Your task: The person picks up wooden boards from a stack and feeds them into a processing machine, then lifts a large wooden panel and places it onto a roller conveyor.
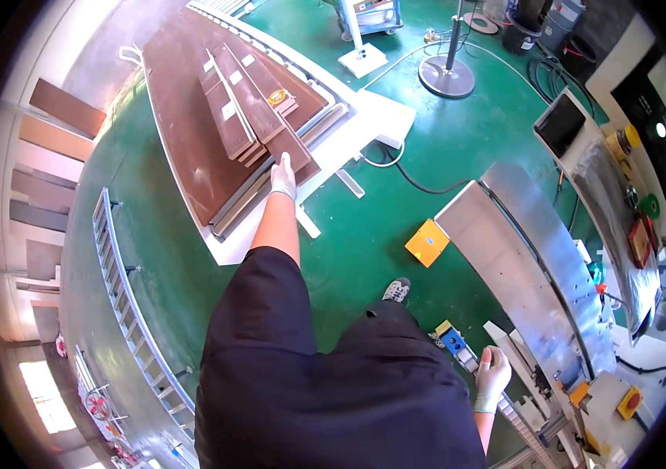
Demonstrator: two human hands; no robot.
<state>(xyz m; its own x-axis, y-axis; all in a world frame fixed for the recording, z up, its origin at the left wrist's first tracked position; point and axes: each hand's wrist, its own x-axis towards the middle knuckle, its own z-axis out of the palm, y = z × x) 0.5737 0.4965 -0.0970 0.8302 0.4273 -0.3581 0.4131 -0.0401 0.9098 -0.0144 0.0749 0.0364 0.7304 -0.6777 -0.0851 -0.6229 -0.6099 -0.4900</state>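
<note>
My left hand (283, 178), in a white glove, reaches far forward. Its thumb lies on top of the near end of a long brown board (294, 148), and the fingers close round the edge, partly hidden. That board rests with other narrow brown boards (227, 117) on a stack of large brown panels (184, 148). White labels and a yellow roll (276, 97) lie on the narrow boards. At the lower right, my right hand (493, 377), also gloved, hangs with curled fingers over a roller rail (524, 430). Nothing shows in it.
A steel-topped machine (505, 250) with a yellow box (427, 243) at its end stands at right. A blue-grey roller conveyor (133, 313) runs along the left. A round-based stand (447, 76) and a cable (427, 190) are ahead on the green floor.
</note>
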